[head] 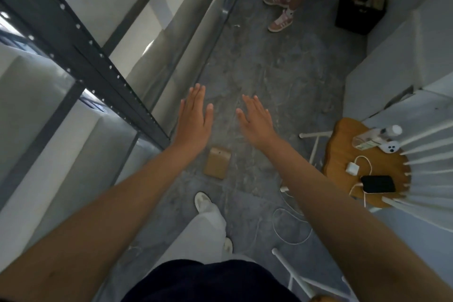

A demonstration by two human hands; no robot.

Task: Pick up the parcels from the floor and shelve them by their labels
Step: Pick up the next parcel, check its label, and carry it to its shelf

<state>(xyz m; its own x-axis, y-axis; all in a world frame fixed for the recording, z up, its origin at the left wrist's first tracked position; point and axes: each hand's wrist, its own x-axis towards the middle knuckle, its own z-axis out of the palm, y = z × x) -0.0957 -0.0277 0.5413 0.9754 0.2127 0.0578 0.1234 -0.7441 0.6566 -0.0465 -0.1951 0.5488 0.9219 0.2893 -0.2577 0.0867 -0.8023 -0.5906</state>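
Note:
A small brown parcel lies flat on the grey floor, just ahead of my white shoe. My left hand and my right hand are stretched out in front of me, palms down, fingers straight and apart, holding nothing. Both hover well above the floor, and the parcel shows between my forearms. A dark metal shelf rack with pale shelves runs along the left side.
A wooden chair with white spindles stands at the right, bearing a phone, a charger and small bottles. White cable loops on the floor. Another person's legs in pink shoes stand ahead. A black crate sits at the back right.

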